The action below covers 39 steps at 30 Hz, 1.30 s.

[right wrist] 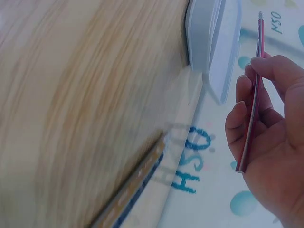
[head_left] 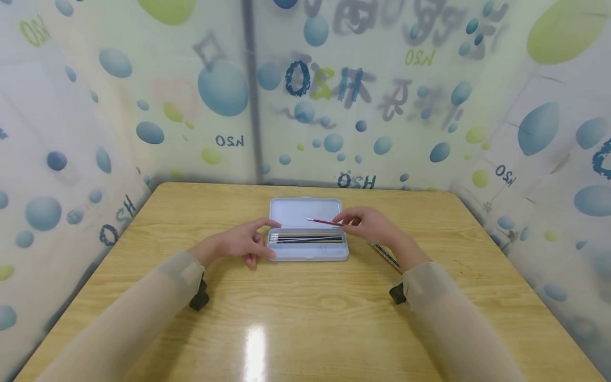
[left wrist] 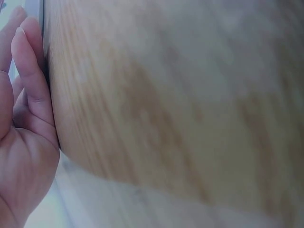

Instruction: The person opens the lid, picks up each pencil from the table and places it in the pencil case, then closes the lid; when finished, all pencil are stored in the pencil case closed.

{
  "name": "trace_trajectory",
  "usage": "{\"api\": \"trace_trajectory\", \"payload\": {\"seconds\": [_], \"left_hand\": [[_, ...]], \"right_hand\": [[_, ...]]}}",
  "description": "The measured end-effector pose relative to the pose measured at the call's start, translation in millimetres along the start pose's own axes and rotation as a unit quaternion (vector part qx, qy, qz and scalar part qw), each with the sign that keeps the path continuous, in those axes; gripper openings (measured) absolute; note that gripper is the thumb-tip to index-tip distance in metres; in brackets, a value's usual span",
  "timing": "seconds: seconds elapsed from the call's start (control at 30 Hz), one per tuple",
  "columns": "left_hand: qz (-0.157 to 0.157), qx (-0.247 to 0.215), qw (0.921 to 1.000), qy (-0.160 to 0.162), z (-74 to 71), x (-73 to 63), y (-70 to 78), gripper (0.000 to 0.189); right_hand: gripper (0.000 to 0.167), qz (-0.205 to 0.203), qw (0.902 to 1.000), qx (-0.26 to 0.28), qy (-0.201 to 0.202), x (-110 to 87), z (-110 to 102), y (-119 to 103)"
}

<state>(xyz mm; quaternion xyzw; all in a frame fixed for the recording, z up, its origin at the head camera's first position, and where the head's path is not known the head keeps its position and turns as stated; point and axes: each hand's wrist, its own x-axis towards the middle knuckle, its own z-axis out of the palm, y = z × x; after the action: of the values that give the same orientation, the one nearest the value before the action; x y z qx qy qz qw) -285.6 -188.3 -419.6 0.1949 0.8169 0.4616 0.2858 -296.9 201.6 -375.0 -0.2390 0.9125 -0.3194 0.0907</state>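
Observation:
A white pencil case (head_left: 307, 258) lies with its lid (head_left: 291, 211) raised at the back. Inside, several pencils (head_left: 305, 238) lie side by side with their eraser ends to the left. My left hand (head_left: 241, 243) holds the case's left end, index finger at the back corner and thumb at the front one; the left wrist view shows only its palm and fingers. Between thumb and fingers, my right hand (head_left: 369, 225) pinches a red pencil (head_left: 324, 222) above the case's right part. The red pencil's silver-ferruled end points left, and its other end lies against the palm (right wrist: 266, 156).
To the right of the case, loose pencils (head_left: 387, 257) lie on the wooden table (head_left: 305, 313), partly under the right forearm. In the right wrist view, a gold pencil and a dark pencil (right wrist: 137, 185) are close together. Patterned curtains (head_left: 305, 132) enclose the table.

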Motion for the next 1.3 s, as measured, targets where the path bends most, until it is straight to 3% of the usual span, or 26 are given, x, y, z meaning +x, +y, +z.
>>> {"api": "trace_trajectory", "payload": {"seconds": [0.4,0.8,1.13,1.3], "left_hand": [[0.001,-0.007,1.0000,0.001,-2.8,1.9,1.8,0.090],[-0.008,-0.001,1.0000,-0.003,-3.3,1.0,5.8,0.089],[-0.015,0.008,0.9999,0.000,-3.0,2.8,6.1,0.087],[-0.017,0.008,0.9998,-0.004,-2.9,2.8,5.7,0.087]], "right_hand": [[0.027,-0.024,0.9994,0.003,-0.023,24.5,13.8,-15.9],[0.033,-0.030,0.9986,-0.012,-0.042,33.5,22.2,-19.9],[0.023,-0.008,0.9984,-0.019,-0.052,43.0,32.9,-27.9],[0.022,-0.023,0.9973,-0.037,-0.060,49.3,39.3,-33.1]]}}
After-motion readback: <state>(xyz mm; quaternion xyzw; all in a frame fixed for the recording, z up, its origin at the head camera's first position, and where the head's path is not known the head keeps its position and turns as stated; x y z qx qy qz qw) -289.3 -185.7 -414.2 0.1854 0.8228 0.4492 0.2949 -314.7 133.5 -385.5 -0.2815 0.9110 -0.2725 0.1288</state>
